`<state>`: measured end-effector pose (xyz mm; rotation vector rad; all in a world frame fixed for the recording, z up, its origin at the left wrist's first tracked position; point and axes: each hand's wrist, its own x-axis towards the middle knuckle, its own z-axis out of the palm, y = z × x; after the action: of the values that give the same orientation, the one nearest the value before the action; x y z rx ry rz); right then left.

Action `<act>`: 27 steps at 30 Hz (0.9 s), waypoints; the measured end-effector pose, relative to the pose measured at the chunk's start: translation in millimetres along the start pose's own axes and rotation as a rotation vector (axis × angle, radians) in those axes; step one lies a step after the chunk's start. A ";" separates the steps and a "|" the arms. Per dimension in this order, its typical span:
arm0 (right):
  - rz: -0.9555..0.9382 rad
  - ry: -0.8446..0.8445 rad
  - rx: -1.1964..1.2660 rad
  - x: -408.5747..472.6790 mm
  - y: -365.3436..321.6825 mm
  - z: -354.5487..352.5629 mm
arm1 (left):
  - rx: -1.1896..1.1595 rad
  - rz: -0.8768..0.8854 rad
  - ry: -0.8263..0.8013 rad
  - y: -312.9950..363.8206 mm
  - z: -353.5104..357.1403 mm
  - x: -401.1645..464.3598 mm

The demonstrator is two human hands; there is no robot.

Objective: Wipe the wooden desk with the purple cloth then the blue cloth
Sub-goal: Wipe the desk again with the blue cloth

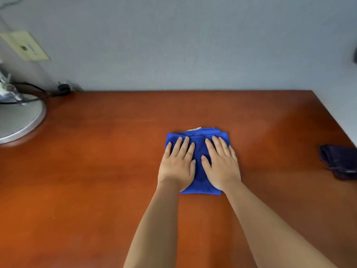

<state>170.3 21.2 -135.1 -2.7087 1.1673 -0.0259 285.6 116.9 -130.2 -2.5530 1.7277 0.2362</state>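
A folded blue cloth (199, 173) lies flat on the reddish wooden desk (96, 180), right of the middle. My left hand (177, 163) presses on its left half with straight fingers. Beside it, my right hand (222, 165) lies flat on the right half, fingers spread. A small pale tag shows at the cloth's far edge. The dark purple cloth (340, 163) sits crumpled at the desk's right edge, away from both hands.
A round silver lamp base (21, 120) stands at the desk's far left, with a black cable (38, 89) running to the wall. A grey wall backs the desk. The desk's right edge slants down at the far right.
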 end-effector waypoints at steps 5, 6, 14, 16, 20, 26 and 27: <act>0.014 0.008 0.009 -41.2 -12.8 8.4 | -0.019 0.018 -0.014 3.7 8.0 -39.4; 0.017 0.012 0.016 -43.1 -13.2 9.2 | -0.028 0.019 -0.010 3.6 7.9 -40.9; 0.053 0.065 0.041 -12.1 -13.5 8.6 | -0.038 0.032 0.037 -6.2 0.3 -7.7; 0.064 0.074 0.051 7.6 -13.0 7.2 | -0.037 0.033 0.052 -12.4 -3.1 12.8; 0.071 0.104 0.065 57.2 -9.4 5.1 | -0.029 0.035 0.068 -27.8 -11.6 61.3; 0.036 0.089 0.057 155.3 1.7 -3.4 | -0.013 -0.006 0.093 -51.6 -25.5 150.7; 0.035 0.081 0.050 169.4 3.0 -4.9 | -0.007 -0.009 0.097 -55.8 -27.9 164.3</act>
<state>284.5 -103.9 -140.9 -2.6656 1.2185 -0.1591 399.8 -16.6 -130.4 -2.6177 1.7492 0.1203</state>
